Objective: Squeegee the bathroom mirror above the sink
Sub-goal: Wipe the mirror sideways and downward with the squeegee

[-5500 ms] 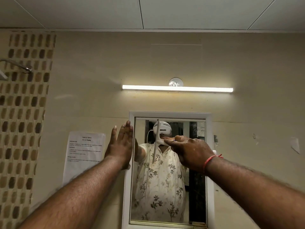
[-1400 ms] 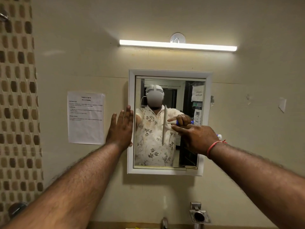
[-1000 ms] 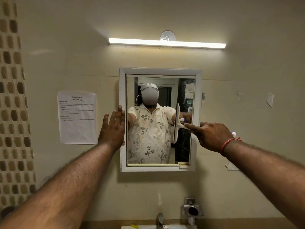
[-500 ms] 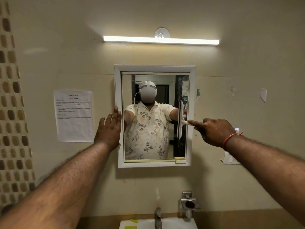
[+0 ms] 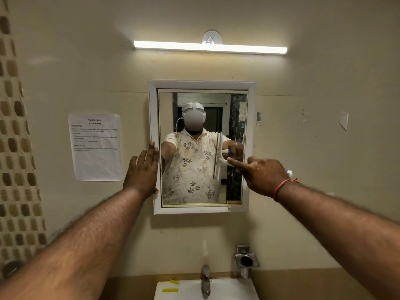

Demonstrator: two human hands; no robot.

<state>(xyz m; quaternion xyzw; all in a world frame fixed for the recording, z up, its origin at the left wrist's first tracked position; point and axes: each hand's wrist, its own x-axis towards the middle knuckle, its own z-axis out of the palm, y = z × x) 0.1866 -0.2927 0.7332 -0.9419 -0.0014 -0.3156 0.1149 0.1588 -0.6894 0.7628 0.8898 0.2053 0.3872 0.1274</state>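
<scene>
A white-framed mirror (image 5: 251, 126) hangs on the beige wall above the sink (image 5: 229, 289). My right hand (image 5: 262, 175) grips a white squeegee (image 5: 219, 155), its blade upright against the glass right of the middle. The handle's blue and white end (image 5: 289, 173) pokes out behind my wrist. My left hand (image 5: 142, 169) lies flat, fingers together, against the mirror's left frame edge. The glass reflects a person in a floral shirt.
A tube light (image 5: 210, 47) glows above the mirror. A printed paper sheet (image 5: 96, 147) is stuck to the wall on the left, beside brown mosaic tiles (image 5: 15, 148). Below are a tap (image 5: 205, 280) and a metal wall fitting (image 5: 246, 258).
My right hand swept the squeegee rightwards across the glass to the right frame, and now it sits a little back to the left. My left hand stayed on the frame. The view tilted down towards the sink.
</scene>
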